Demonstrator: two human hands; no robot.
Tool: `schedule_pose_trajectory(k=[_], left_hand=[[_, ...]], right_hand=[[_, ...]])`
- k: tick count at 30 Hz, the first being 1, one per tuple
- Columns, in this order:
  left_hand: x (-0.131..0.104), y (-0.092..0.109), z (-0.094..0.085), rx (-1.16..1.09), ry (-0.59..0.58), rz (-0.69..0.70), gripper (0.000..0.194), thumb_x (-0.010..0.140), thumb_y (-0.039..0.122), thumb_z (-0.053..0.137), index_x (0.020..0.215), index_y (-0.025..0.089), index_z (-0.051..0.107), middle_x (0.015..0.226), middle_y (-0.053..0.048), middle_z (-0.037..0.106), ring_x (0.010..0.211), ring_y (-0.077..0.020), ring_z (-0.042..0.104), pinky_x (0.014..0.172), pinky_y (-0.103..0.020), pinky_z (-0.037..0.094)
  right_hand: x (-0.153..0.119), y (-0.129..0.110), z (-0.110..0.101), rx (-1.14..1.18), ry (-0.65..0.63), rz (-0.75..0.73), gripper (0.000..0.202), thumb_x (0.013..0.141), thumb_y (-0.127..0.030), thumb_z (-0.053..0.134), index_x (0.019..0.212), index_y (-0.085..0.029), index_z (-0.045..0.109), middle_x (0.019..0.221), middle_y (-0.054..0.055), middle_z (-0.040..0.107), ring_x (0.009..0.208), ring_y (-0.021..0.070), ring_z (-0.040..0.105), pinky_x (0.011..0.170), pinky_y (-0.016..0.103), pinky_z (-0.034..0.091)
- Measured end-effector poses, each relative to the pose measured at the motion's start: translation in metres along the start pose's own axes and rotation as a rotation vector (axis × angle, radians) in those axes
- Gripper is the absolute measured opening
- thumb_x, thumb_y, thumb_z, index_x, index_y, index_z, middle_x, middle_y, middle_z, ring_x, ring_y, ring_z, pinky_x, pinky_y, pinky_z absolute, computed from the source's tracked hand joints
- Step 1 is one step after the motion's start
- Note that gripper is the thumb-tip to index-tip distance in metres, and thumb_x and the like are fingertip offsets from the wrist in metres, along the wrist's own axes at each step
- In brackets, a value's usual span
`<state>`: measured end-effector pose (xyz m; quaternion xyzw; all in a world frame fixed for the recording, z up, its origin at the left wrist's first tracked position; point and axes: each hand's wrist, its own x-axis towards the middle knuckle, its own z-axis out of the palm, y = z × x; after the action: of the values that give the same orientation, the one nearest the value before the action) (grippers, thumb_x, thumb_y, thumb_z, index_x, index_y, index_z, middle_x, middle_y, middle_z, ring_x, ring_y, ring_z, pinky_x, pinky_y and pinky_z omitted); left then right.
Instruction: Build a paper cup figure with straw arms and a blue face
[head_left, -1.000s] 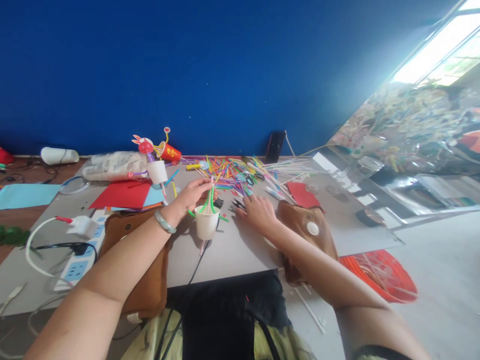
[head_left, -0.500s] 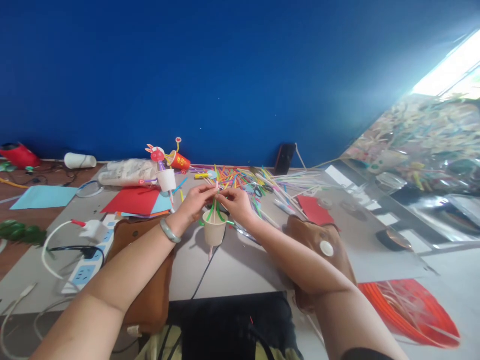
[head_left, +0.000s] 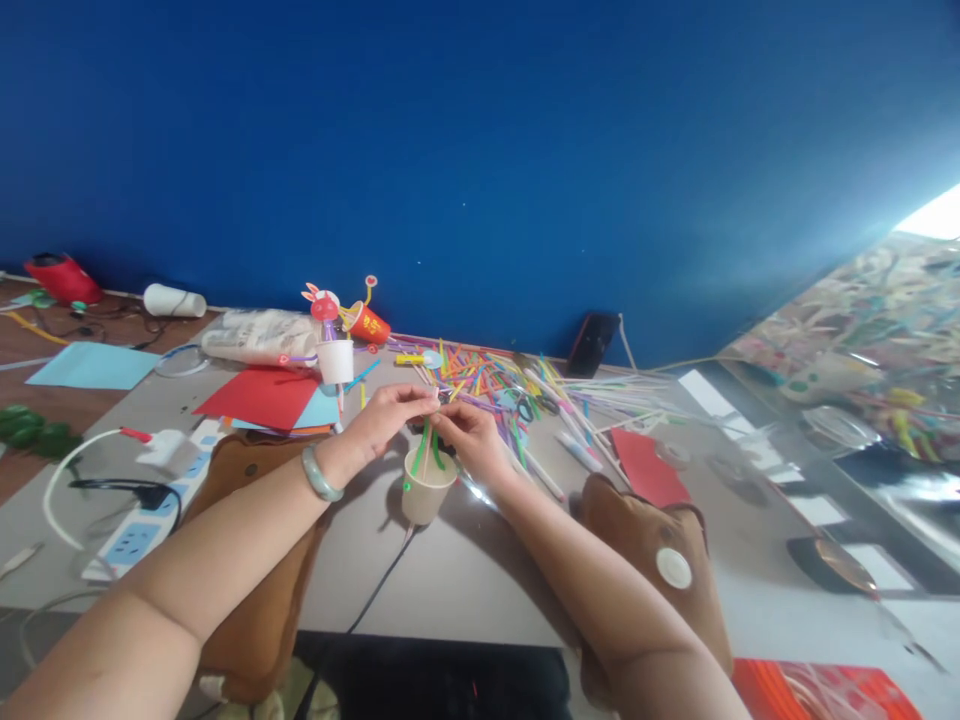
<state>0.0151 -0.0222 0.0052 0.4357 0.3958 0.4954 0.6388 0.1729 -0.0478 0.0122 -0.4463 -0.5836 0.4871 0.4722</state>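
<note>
A small beige paper cup [head_left: 429, 496] hangs in front of me, slightly tilted, with a thin stem below its base. Green strips [head_left: 422, 452] and a pale stick rise out of its mouth; whether they are straws or pipe cleaners I cannot tell. Above the cup, my left hand [head_left: 390, 418] pinches their upper ends between thumb and finger. My right hand [head_left: 471, 436] closes on the same ends from the other side, its fingertips touching those of the left. The exact spot between the fingertips is hidden. A green dot [head_left: 407, 487] shows on the cup's left side.
Behind my hands lies a heap of coloured sticks [head_left: 487, 372]. Left of it stand a white cup figure [head_left: 335, 362] and a red cup [head_left: 370, 324]. A power strip [head_left: 135, 535], brown pouches [head_left: 251, 560], red paper [head_left: 259, 398] and a phone [head_left: 594, 343] surround the work area.
My hands and the cup have come slightly lower in view, and the cup has tilted and turned, bringing the green dot into sight. Both hands keep pinching the strip ends.
</note>
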Motion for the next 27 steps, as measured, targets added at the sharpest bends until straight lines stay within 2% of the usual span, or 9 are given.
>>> schedule_pose_trajectory(k=[4, 11, 17, 20, 23, 25, 27], left_hand=[[-0.002, 0.002, 0.001, -0.089, -0.025, -0.062, 0.020, 0.063, 0.028, 0.086, 0.072, 0.015, 0.073, 0.069, -0.002, 0.068, 0.065, -0.0130, 0.061, 0.066, -0.027, 0.048], [-0.012, 0.011, 0.006, 0.098, 0.036, 0.110, 0.019, 0.070, 0.033, 0.083, 0.074, 0.016, 0.076, 0.070, -0.002, 0.068, 0.065, -0.0114, 0.055, 0.064, -0.025, 0.043], [-0.013, 0.017, 0.005, 0.113, -0.110, 0.106, 0.031, 0.075, 0.046, 0.080, 0.076, 0.015, 0.076, 0.071, -0.002, 0.067, 0.066, -0.0121, 0.056, 0.063, -0.025, 0.043], [-0.011, 0.018, 0.001, 0.036, -0.173, 0.053, 0.044, 0.076, 0.057, 0.077, 0.091, 0.016, 0.076, 0.086, -0.007, 0.072, 0.082, -0.0177, 0.066, 0.074, -0.027, 0.049], [-0.009, 0.019, -0.004, -0.091, -0.217, 0.003, 0.064, 0.070, 0.066, 0.077, 0.113, 0.019, 0.072, 0.105, -0.012, 0.073, 0.101, -0.0239, 0.068, 0.085, -0.030, 0.051], [-0.009, 0.017, -0.006, -0.122, -0.297, 0.000, 0.073, 0.061, 0.060, 0.087, 0.120, 0.021, 0.069, 0.114, -0.014, 0.071, 0.109, -0.0270, 0.066, 0.089, -0.032, 0.051], [-0.011, 0.014, -0.004, -0.081, -0.363, 0.013, 0.080, 0.050, 0.040, 0.097, 0.123, 0.023, 0.067, 0.121, -0.013, 0.069, 0.116, -0.0284, 0.064, 0.092, -0.033, 0.050]], right_hand=[[0.000, -0.005, -0.004, 0.050, -0.058, 0.027, 0.035, 0.071, -0.051, 0.079, 0.076, -0.018, 0.070, 0.059, -0.002, 0.060, 0.053, 0.0092, 0.048, 0.050, 0.022, 0.040], [0.002, -0.008, -0.005, 0.012, 0.002, 0.038, 0.041, 0.067, -0.056, 0.081, 0.072, -0.017, 0.069, 0.054, -0.003, 0.057, 0.047, 0.0082, 0.044, 0.045, 0.022, 0.036], [-0.002, -0.022, -0.008, -0.051, -0.084, -0.002, 0.042, 0.071, -0.058, 0.078, 0.071, -0.018, 0.066, 0.053, -0.003, 0.057, 0.047, 0.0091, 0.048, 0.047, 0.023, 0.038], [-0.002, -0.025, -0.013, -0.092, 0.015, -0.048, 0.041, 0.075, -0.058, 0.075, 0.070, -0.019, 0.063, 0.052, -0.004, 0.056, 0.046, 0.0099, 0.049, 0.048, 0.024, 0.040], [0.001, -0.027, -0.020, -0.114, 0.159, -0.107, 0.036, 0.080, -0.052, 0.072, 0.069, -0.020, 0.061, 0.052, -0.004, 0.056, 0.048, 0.0101, 0.050, 0.052, 0.025, 0.043], [0.004, -0.027, -0.024, -0.114, 0.245, -0.135, 0.031, 0.082, -0.048, 0.069, 0.071, -0.020, 0.060, 0.055, -0.003, 0.057, 0.050, 0.0105, 0.051, 0.054, 0.025, 0.045], [0.006, -0.028, -0.028, -0.115, 0.300, -0.147, 0.029, 0.083, -0.047, 0.068, 0.073, -0.021, 0.060, 0.057, -0.003, 0.058, 0.052, 0.0112, 0.052, 0.055, 0.026, 0.046]])
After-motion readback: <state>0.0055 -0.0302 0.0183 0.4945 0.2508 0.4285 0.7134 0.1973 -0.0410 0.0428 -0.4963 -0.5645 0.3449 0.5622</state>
